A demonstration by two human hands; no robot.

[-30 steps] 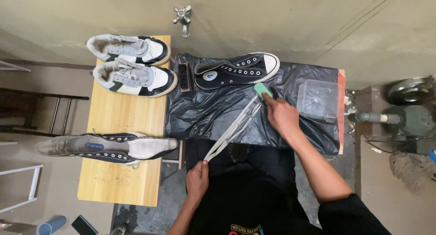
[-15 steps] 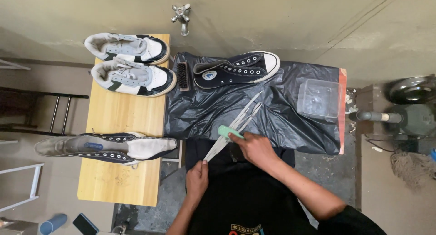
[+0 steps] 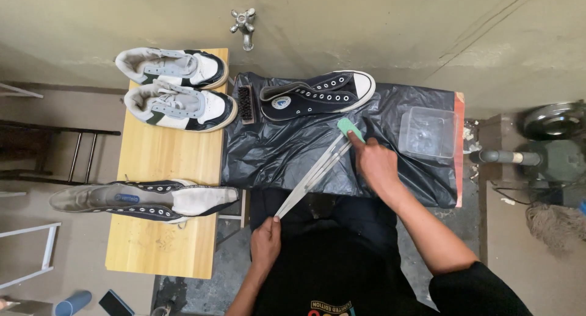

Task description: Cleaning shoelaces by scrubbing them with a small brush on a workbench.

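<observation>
Laces (image 3: 314,172) stretch taut across the black plastic sheet (image 3: 274,151) on the surface, my left hand (image 3: 265,241) pinching their near end by my lap, my right hand (image 3: 373,160), arm extended, closed on a green brush (image 3: 350,129) pressed at their far end below the black sneaker (image 3: 317,95).

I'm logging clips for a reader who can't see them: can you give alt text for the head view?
A person stretches white laces taut over a black plastic sheet, the left hand gripping the near end and the right hand pressing a green brush at the far end. A black sneaker, a clear tub and a dark brush lie on the sheet; more shoes sit on a wooden table.
</observation>
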